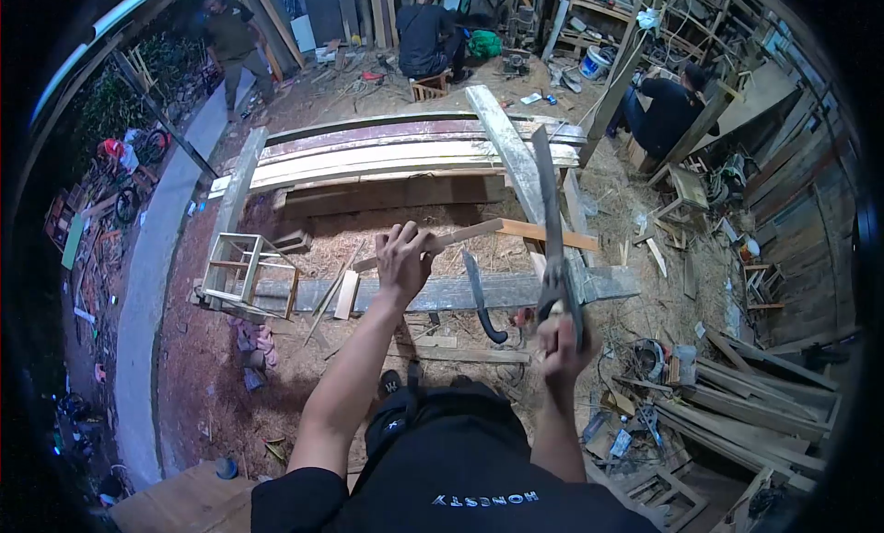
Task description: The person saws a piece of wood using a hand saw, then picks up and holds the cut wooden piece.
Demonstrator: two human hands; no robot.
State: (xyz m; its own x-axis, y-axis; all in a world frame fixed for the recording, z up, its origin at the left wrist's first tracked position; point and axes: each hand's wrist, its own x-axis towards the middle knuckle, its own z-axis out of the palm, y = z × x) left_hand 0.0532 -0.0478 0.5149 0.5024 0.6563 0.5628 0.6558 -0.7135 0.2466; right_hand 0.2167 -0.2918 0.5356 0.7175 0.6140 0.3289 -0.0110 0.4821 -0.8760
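Note:
My right hand (562, 344) is wrapped around the handle of a hand saw. The long saw blade (550, 197) points away from me, over the right end of a wooden strip (465, 233). My left hand (403, 257) grips that strip nearer its left end. Toward the right the strip meets an orange-toned length (552, 236) at the bench; whether both are one piece I cannot tell. A second blade tool (473, 280) with a curved black handle leans at the near plank (424, 293), between my hands. A small wooden frame (244, 270) stands to the left.
Long pale boards (368, 160) lie across the far side of the bench, and a whitish beam (506, 141) crosses its right side. Stacked timber (755, 413) lies at lower right. A seated person (425, 35), another at right (668, 109) and a standing person (235, 45) are farther off.

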